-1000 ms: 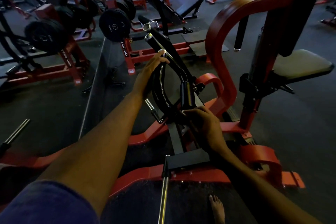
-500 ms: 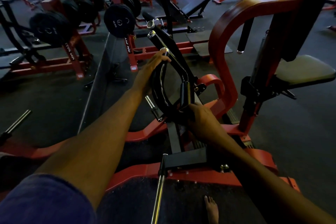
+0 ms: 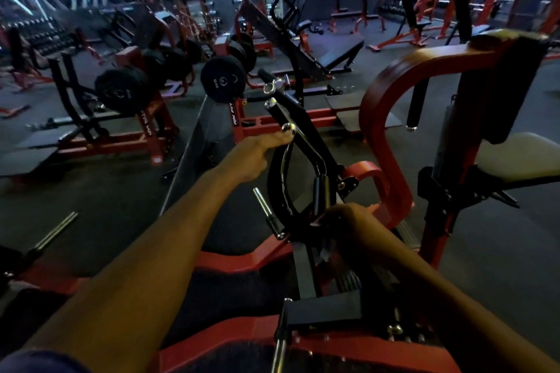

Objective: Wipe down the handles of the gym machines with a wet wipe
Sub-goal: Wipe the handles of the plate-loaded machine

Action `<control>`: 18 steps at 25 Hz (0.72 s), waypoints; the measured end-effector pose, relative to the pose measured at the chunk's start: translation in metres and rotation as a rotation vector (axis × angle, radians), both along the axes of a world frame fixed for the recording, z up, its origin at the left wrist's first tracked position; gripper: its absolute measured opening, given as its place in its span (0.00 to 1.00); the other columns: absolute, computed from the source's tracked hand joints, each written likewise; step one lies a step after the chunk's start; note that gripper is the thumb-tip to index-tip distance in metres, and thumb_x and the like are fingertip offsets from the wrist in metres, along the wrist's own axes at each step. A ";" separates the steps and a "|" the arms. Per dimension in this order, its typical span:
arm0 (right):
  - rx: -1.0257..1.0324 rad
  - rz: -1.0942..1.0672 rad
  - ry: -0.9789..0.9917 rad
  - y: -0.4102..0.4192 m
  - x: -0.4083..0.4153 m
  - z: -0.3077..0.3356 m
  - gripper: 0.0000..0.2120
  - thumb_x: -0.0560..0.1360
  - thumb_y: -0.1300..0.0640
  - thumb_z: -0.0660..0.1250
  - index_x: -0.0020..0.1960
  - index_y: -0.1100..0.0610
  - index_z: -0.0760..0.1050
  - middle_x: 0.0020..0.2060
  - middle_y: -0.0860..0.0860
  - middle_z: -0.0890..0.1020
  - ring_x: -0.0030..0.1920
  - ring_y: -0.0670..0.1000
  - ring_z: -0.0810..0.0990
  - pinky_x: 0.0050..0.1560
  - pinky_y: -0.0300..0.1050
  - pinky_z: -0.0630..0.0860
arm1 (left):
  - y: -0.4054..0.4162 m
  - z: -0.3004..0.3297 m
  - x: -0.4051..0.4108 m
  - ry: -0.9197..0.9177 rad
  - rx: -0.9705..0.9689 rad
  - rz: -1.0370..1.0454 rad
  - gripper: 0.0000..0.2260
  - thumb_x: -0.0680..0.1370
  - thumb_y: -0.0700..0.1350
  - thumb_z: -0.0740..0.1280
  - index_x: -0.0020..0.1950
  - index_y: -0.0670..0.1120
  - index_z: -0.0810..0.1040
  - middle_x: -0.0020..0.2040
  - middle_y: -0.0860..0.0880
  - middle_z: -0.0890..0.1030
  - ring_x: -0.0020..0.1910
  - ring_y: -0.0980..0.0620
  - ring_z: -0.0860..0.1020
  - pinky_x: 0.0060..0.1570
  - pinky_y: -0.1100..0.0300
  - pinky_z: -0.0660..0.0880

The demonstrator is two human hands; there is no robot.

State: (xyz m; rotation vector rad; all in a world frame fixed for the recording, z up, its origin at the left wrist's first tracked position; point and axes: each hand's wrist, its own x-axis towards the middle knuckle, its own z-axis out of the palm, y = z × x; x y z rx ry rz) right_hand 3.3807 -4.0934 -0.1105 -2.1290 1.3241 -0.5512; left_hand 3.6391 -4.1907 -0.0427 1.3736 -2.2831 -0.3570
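Observation:
A looped machine handle rises in the middle, with a chrome bar (image 3: 285,160) on its left side and a black rubber grip (image 3: 321,195) on its right. My left hand (image 3: 260,154) holds the chrome bend at the top of the loop, fingers pointing right. My right hand (image 3: 345,221) is curled round the bar just under the black grip. A pale scrap beneath it looks like the wet wipe (image 3: 326,253), mostly hidden by my fingers.
The handle belongs to a red-framed machine (image 3: 378,118) with a pale seat pad (image 3: 515,154) at right. A chrome peg (image 3: 266,209) juts out left of the loop. Plate-loaded racks (image 3: 221,82) stand behind and more benches fill the back. Dark rubber floor (image 3: 500,251) surrounds it all.
My right hand has slid up the bar, closer to the black grip. My left hand stays on the chrome bend. My view has lifted, showing more of the gym.

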 end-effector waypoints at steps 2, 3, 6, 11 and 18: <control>-0.031 -0.012 -0.014 -0.005 0.001 0.014 0.06 0.77 0.63 0.72 0.54 0.59 0.83 0.47 0.50 0.85 0.43 0.42 0.84 0.45 0.38 0.81 | 0.003 0.013 -0.002 -0.050 0.011 0.070 0.33 0.76 0.26 0.62 0.75 0.54 0.73 0.75 0.55 0.72 0.74 0.55 0.70 0.75 0.55 0.66; -0.052 -0.019 -0.042 -0.013 0.002 0.021 0.07 0.77 0.65 0.72 0.54 0.58 0.82 0.48 0.49 0.85 0.44 0.42 0.83 0.46 0.39 0.82 | 0.009 0.016 -0.005 -0.015 -0.014 0.126 0.30 0.77 0.28 0.62 0.73 0.56 0.76 0.73 0.55 0.75 0.71 0.53 0.74 0.72 0.54 0.70; -0.076 -0.020 -0.170 -0.054 -0.001 0.038 0.08 0.78 0.66 0.69 0.55 0.57 0.81 0.47 0.48 0.83 0.45 0.44 0.84 0.48 0.40 0.82 | 0.036 0.012 -0.028 0.172 -0.065 0.380 0.20 0.82 0.37 0.60 0.65 0.56 0.82 0.65 0.55 0.82 0.58 0.49 0.83 0.57 0.60 0.77; -0.253 0.019 -0.344 -0.127 0.009 0.056 0.07 0.79 0.62 0.69 0.55 0.53 0.81 0.53 0.48 0.78 0.51 0.42 0.80 0.50 0.32 0.76 | 0.051 -0.007 -0.058 0.355 -0.128 0.605 0.18 0.83 0.38 0.59 0.65 0.53 0.82 0.63 0.55 0.83 0.58 0.51 0.82 0.55 0.58 0.77; -0.548 0.349 -0.390 -0.150 0.064 0.040 0.06 0.79 0.66 0.66 0.51 0.61 0.82 0.50 0.55 0.77 0.45 0.51 0.79 0.50 0.43 0.78 | 0.070 -0.009 -0.078 0.365 -0.354 1.078 0.23 0.84 0.38 0.58 0.80 0.49 0.64 0.60 0.54 0.72 0.52 0.56 0.76 0.46 0.59 0.70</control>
